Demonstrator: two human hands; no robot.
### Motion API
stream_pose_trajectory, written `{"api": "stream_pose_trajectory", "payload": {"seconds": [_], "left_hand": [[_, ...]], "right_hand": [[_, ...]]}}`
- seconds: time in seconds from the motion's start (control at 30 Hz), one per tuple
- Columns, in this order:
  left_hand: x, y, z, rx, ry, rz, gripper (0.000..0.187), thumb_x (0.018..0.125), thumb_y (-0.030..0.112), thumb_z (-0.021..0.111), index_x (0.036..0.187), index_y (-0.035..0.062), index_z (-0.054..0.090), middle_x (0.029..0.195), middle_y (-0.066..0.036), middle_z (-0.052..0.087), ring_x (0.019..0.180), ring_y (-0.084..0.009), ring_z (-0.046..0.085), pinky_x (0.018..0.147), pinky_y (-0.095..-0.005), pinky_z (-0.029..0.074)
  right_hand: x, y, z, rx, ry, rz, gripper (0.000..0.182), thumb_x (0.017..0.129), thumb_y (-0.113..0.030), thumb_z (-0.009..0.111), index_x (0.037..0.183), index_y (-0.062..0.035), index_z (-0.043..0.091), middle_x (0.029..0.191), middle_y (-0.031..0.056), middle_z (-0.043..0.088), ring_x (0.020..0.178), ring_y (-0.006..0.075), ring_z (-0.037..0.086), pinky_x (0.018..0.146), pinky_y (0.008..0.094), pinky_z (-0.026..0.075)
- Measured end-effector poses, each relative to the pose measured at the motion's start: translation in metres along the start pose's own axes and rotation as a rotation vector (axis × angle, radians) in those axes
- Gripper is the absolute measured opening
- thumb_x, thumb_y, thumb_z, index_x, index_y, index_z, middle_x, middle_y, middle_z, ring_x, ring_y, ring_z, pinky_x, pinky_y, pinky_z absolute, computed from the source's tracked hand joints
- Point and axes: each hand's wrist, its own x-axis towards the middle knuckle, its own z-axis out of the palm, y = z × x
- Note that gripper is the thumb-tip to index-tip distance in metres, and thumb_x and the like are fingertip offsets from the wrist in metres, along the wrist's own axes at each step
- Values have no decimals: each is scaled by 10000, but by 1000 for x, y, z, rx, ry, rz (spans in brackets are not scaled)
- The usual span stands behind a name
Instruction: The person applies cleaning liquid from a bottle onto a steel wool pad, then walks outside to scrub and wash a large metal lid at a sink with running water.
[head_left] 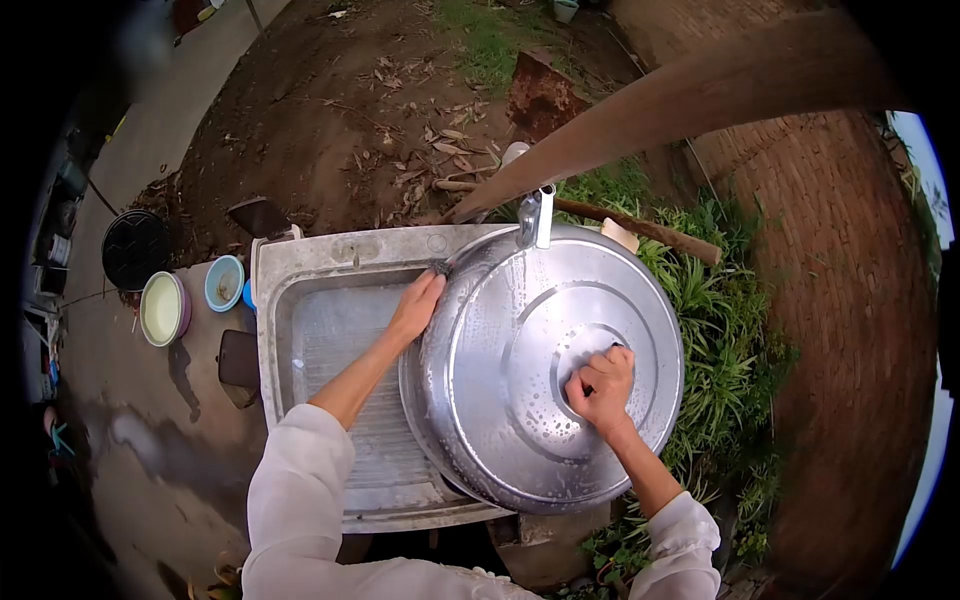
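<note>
From my remote seat, I took the steel sink (300, 262) as my landmark. Beyond it lay bare brown earth (320, 110) strewn with dry leaves. To its left, a concrete slab (130, 400) carried a pale bowl (163, 308), a blue bowl (224, 283) and a black tub (135, 248). To its right grew green plants (715, 320) against a curving brick wall (840, 260). Daylight was even.

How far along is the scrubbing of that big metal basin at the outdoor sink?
Midway, apparently. The upturned metal basin is wet and beaded all over. The right hand presses on its centre, what it grips being hidden, while the left hand steadies the rim. The inside is out of sight.
</note>
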Motion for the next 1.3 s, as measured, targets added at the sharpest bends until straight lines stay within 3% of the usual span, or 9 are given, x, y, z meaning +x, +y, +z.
{"api": "stream_pose_trajectory", "payload": {"seconds": [0.1,0.23,0.43,0.63,0.73,1.03,1.1,1.13,1.3], "left_hand": [[44,40,5,151,-227,-193,362,985,227,457,1289,56,553,1344,-117,531,1199,-228,507,1011,-297,374],[-46,62,3,370,-110,474,433,874,70,529,1306,43,545,1423,-93,483,1276,-274,473,1072,-351,353],[-24,60,26,503,-3,533,459,871,57,522,1328,90,537,1418,-103,479,1329,-323,408,1094,-400,347],[93,100,70,567,-64,214,171,848,160,559,903,-2,570,1037,-205,629,921,-421,604,827,-465,486],[40,97,58,629,-55,576,369,851,175,561,1171,-8,557,1257,-213,542,1163,-403,502,1006,-455,407],[-11,98,69,941,20,470,516,913,207,523,1391,39,426,1439,-148,423,1340,-378,347,1131,-480,248],[-15,99,87,977,59,419,514,917,208,521,1393,40,426,1445,-131,421,1351,-360,340,1132,-490,240],[-22,99,91,940,78,455,509,914,203,526,1387,40,432,1441,-133,426,1351,-358,342,1130,-494,242],[-34,95,92,793,140,520,463,895,170,563,1330,29,493,1388,-159,472,1316,-362,385,1119,-485,270]], "right_hand": [[-1,2,-1,-31,-37,14,159,567,-73,643,475,-87,515,541,21,413,580,222,404,673,362,341],[-3,0,-1,-6,-11,20,157,569,-72,646,478,-88,518,542,18,409,578,221,399,686,361,342],[1,-3,-4,-2,-18,15,172,580,-73,651,478,-97,515,564,11,413,583,217,394,694,367,337],[0,0,-2,-24,-21,22,172,586,-70,649,481,-93,514,557,15,416,581,220,399,686,363,334],[-1,-1,-3,-3,6,29,168,578,-72,646,479,-91,511,551,19,418,581,220,405,682,361,334],[0,1,-10,9,44,17,193,651,-129,680,532,-105,530,584,17,456,602,219,434,682,370,341],[15,-11,-22,276,-85,335,150,730,-192,692,672,-96,592,669,28,510,675,211,493,723,366,362],[28,-15,-25,404,-57,467,272,790,-293,698,934,-74,626,825,67,573,785,210,555,741,364,410],[137,-39,-9,468,117,366,468,862,-303,658,1212,-25,517,1048,132,616,863,223,602,673,350,472]]}}
